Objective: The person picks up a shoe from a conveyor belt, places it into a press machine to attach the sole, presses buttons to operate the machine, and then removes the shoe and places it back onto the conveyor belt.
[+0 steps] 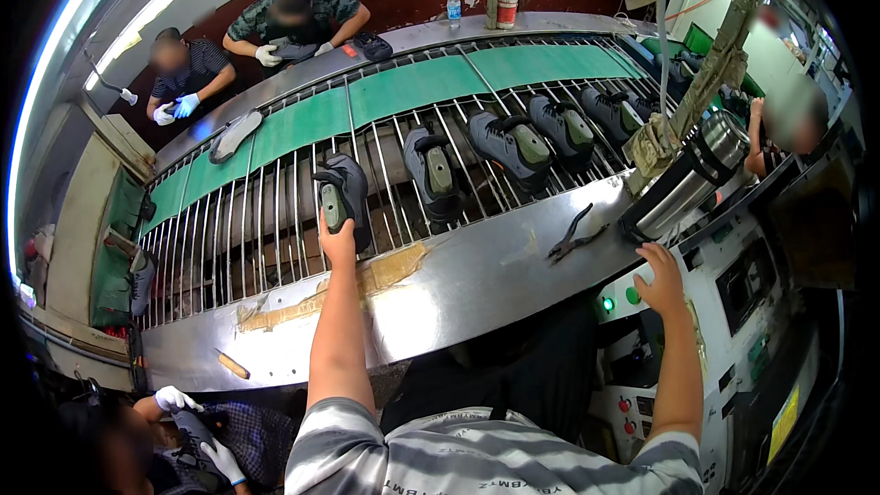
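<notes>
My left hand (338,244) is closed on the heel end of a dark grey shoe (352,185) with a green shoe last inside. That shoe is over the metal rods of the roller rack (275,211), toe pointing away from me. Its underside is hidden. To the right, my right hand (662,280) hangs with fingers apart, holding nothing. It is beside a machine's white control panel (724,312) and close below the base of a large steel thermos (683,188). Pliers (576,235) with dark handles lie on the steel ledge (477,266) between my hands.
More grey shoes on lasts (510,148) stand along the rack to the right. A green belt (412,89) runs behind them, with a shoe sole (236,137) at its left. A wooden-handled tool (233,365) lies on the ledge. Gloved co-workers sit across the line and at lower left.
</notes>
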A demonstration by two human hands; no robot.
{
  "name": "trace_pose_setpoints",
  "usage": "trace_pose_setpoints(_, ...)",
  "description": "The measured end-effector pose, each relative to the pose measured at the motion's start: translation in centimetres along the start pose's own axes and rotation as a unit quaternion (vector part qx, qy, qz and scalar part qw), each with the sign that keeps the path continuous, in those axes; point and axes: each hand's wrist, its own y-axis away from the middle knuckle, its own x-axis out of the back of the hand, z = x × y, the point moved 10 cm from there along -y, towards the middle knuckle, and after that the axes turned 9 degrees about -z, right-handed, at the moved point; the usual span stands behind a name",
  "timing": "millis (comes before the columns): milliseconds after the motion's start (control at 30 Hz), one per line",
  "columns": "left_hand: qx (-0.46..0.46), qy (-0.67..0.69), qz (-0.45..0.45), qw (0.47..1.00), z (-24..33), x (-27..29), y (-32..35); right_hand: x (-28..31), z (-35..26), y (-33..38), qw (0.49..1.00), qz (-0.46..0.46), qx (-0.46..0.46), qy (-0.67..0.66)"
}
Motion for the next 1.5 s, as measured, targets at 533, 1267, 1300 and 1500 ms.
trace_pose_setpoints(533, -0.061, -0.430, 0.007, 0.901, 4.0, 8.1, 14.1, -3.0, 3.7, -1.9, 0.997, -0.070, -0.007, 0.022)
trace_pose_setpoints(1267, 0.001, -0.581, 0.021, 0.813, 4.3, 6.8, 13.8, -10.8, -2.9, 2.3, 0.939, -0.303, 0.122, -0.108)
trace_pose_setpoints(1300, 0.006, -0.583, 0.021, 0.812, 4.3, 6.6, 13.9, -12.4, -2.1, 2.9, 0.925, -0.358, 0.101, -0.071)
trace_pose_setpoints(1500, 0.013, -0.597, 0.023, 0.802, 4.4, 6.6, 13.9, -13.6, -0.9, 3.2, 0.916, -0.390, 0.072, -0.064)
